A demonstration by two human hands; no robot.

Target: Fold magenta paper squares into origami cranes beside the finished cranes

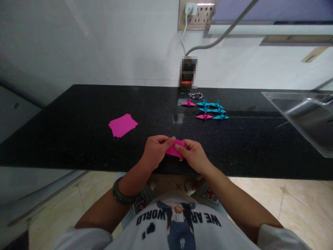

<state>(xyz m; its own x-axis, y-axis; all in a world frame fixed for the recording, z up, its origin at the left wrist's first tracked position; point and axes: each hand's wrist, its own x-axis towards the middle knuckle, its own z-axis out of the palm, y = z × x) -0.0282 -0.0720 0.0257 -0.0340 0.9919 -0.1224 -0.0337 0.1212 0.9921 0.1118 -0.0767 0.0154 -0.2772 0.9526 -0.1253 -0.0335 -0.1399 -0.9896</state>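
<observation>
Near the front edge of the black countertop, a small sheet of pink origami paper (173,149) is held between both hands. My left hand (156,149) pinches its left side, the thumb on top at the upper edge. My right hand (194,153) pinches the right side, thumb over the paper and fingers behind it. How the paper is folded I cannot make out. To the left lies a stack of pink paper sheets (122,125), slightly fanned. Farther back on the right are several folded paper cranes, among them a pink crane (205,116) and a blue crane (221,117).
A beaded bracelet (195,96) lies behind the cranes. By the wall stands a pixelated dark object (187,73), with a grey cable (218,41) above it. A metal sink (304,125) is set into the counter (78,139) at the right. A socket panel (201,17) is on the wall.
</observation>
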